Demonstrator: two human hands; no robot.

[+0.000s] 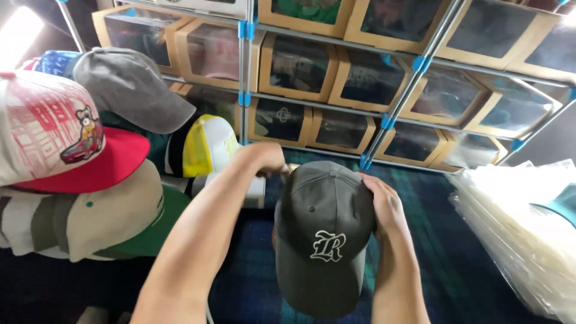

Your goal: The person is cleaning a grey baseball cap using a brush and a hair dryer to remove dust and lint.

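Two hands on one cap, everything else is stock around it.

Biggest item: the metal rack [384, 123] from 10 to 2 o'clock, blue connectors on grey tubes, loaded with kraft window boxes [298, 65], each with something dark inside; contents too dim to tell.

Floor is a dark blue-green plaid cloth [444, 240], running 4 to 7 o'clock.

At 3 to 4 o'clock, a stack of clear plastic bags [516, 228], with the edge of a teal cap [561, 204] lying on it.

At 9 o'clock, a pile of caps: white one with red print and a red brim [66, 144] on top, a grey cap [129, 87] behind it at 10, beige and green brims [114, 219] underneath, a yellow-and-white mesh cap [207, 144] toward centre.

Centre, 6 o'clock: the dark olive baseball cap [324, 234] with a white embroidered emblem on the front, brim pointing toward the wearer of the camera, held up above the cloth.

Right hand [384, 204] grasps the crown on its 3 o'clock side, fingers curled over the panel. Left hand [264, 157] reaches past the crown at 11 o'clock and is at the back of the cap; can't tell its grip, the cap hides the fingers.

Progress, my read: cap is out and being handled or shaped, not bagged, not boxed. Bags untouched. A small white box [255, 191] sits just beside the left wrist.
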